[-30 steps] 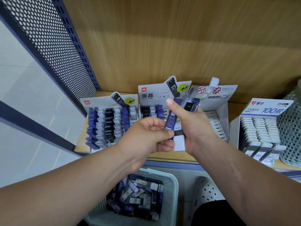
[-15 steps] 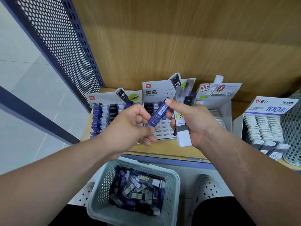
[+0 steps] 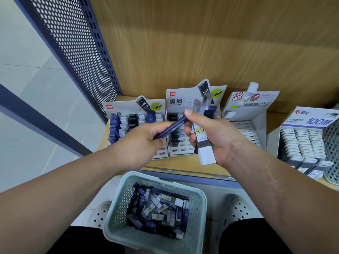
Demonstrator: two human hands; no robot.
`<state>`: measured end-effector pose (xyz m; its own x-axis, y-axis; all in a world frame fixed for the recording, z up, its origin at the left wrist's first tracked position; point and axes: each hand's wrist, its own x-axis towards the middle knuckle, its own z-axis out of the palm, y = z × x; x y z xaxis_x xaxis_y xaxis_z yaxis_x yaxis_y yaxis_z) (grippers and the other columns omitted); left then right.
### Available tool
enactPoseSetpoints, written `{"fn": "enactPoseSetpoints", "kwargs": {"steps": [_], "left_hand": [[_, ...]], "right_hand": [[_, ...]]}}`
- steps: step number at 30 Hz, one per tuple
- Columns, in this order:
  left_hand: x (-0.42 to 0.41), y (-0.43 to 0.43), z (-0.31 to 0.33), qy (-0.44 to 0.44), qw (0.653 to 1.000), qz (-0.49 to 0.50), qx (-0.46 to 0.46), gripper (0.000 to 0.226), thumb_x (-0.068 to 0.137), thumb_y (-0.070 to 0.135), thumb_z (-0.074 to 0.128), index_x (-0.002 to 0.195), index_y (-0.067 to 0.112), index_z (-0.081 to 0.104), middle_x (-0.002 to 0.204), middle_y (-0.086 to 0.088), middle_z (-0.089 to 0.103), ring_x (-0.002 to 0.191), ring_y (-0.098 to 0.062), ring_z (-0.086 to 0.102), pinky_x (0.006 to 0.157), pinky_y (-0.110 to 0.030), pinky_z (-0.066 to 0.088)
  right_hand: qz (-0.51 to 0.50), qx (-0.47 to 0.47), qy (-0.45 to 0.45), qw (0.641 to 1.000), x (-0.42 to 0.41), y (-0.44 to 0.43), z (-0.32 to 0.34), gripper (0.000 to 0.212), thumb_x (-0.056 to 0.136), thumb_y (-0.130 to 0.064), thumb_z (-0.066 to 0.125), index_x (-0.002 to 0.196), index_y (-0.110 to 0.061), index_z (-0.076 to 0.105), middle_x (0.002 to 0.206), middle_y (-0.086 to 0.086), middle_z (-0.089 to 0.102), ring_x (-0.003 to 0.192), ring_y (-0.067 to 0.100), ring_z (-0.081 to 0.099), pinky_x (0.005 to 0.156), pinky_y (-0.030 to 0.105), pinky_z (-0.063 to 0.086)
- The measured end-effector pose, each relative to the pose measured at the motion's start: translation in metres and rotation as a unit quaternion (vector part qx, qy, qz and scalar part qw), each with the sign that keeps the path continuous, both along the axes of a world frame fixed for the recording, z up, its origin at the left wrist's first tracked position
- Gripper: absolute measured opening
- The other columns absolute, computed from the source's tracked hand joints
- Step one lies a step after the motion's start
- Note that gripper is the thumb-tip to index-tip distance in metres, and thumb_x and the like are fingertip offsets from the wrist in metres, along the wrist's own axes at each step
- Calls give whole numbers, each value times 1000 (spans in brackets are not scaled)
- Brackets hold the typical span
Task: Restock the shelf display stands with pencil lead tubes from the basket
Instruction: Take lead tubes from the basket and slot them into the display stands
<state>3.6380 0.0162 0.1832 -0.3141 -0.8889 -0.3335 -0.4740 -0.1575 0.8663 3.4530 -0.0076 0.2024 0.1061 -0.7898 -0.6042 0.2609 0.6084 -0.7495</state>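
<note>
Head view. Left hand [image 3: 139, 143] pinches one blue tube [image 3: 172, 126]. Right hand [image 3: 220, 136] grasps a tube bundle [image 3: 202, 140] labelled "100". Both hands are above the basket [image 3: 200, 197]. Beyond the basket: stand [image 3: 128, 109] marked "deli", "HB 0.7". Advice: draw the tube clear and match its grade before slotting.

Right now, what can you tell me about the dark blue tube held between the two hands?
The dark blue tube is a slim, straight stick of what looks like glossy plastic, with a pale mark on its side too blurred to read. It lies tilted, lower end toward the left, in the air above the shelf edge. The left hand grips the lower end in curled fingers. The upper end sits under the thumb of the right hand, which also holds several other tubes.
</note>
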Motion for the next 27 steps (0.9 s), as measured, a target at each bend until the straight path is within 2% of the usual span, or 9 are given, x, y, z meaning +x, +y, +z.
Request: {"fn": "enactPoseSetpoints", "kwargs": {"steps": [2,5,9,11,14,17,20,24,27], "left_hand": [[3,0,2,16,999,33,12,55,99,11,38,118,56,63,70,-11,45,62,-23,36,57,-32,33],[5,-2,0,109,983,143,35,46,99,12,34,106,34,74,63,-3,42,56,-15,37,52,-28,32],[9,-10,3,250,930,266,37,18,95,-2,55,108,6,63,71,-10,57,54,-18,54,50,-28,47],[14,-14,3,304,900,308,50,16,89,-5,62,103,4,61,75,-10,67,60,-18,65,57,-26,56],[19,-15,3,322,891,318,33,14,87,-5,65,99,1,65,78,-12,73,66,-20,70,65,-26,59],[22,-18,3,268,905,330,-21,15,86,-6,68,101,-3,67,79,-15,73,67,-22,70,67,-29,60],[31,-23,0,154,934,309,-91,12,84,-6,71,94,1,71,80,-17,73,69,-24,71,69,-31,61],[38,-24,-21,-102,963,205,-141,10,80,7,80,83,16,77,73,-2,74,66,-13,69,66,-21,57],[36,-24,-36,-192,954,142,-179,13,79,9,79,82,22,77,75,9,72,72,-11,69,75,-28,57]], "right_hand": [[-6,6,2,1000,2,0,0,11,86,-7,78,93,-7,69,74,11,68,58,15,63,45,20,47],[-24,-1,-4,1000,6,0,-1,14,88,3,70,96,-7,64,75,12,68,57,14,63,44,20,46],[-53,-31,-12,998,7,-1,-2,19,87,8,67,96,-8,61,78,13,65,57,15,62,44,22,44],[-54,-38,-11,998,7,0,-3,21,86,9,67,97,-7,61,80,14,63,56,16,61,44,22,44],[-39,-32,12,999,7,1,-5,22,86,9,68,101,-5,59,76,14,63,53,16,60,44,22,45],[-13,-12,35,999,4,2,-8,29,86,8,70,111,-2,60,73,13,65,52,15,61,44,22,46],[-17,-1,44,999,-2,-1,-9,28,85,7,72,109,-2,62,69,11,66,51,15,61,43,21,46],[-36,-1,48,998,-14,-5,-11,26,84,5,72,105,-4,61,66,11,64,53,16,59,43,21,45],[-35,-2,49,998,-20,-6,-15,25,85,5,72,105,-5,61,67,10,66,55,16,59,44,21,46]]}}
